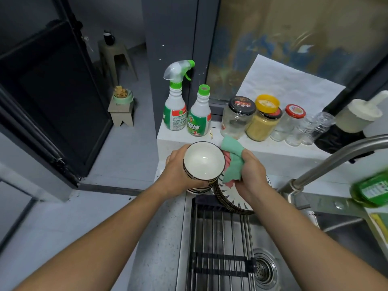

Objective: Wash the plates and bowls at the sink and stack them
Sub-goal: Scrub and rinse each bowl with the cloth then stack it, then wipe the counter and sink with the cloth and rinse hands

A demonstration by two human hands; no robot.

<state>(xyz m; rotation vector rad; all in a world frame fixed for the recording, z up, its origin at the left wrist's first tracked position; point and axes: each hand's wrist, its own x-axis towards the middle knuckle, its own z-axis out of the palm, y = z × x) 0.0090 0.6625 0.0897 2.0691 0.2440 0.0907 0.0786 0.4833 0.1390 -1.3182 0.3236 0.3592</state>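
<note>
My left hand grips a white bowl with a dark striped outside, held above a short stack of like bowls at the sink's back left corner. My right hand holds a green and pink cloth against the bowl's right side. Under that hand stands a stack of patterned plates, resting on the roll-up rack over the steel sink.
The white ledge behind holds two green-capped cleaner bottles, several glass jars and a black bag. The faucet arches in from the right. A green dish soap bottle stands at the right rim. The drain lies below.
</note>
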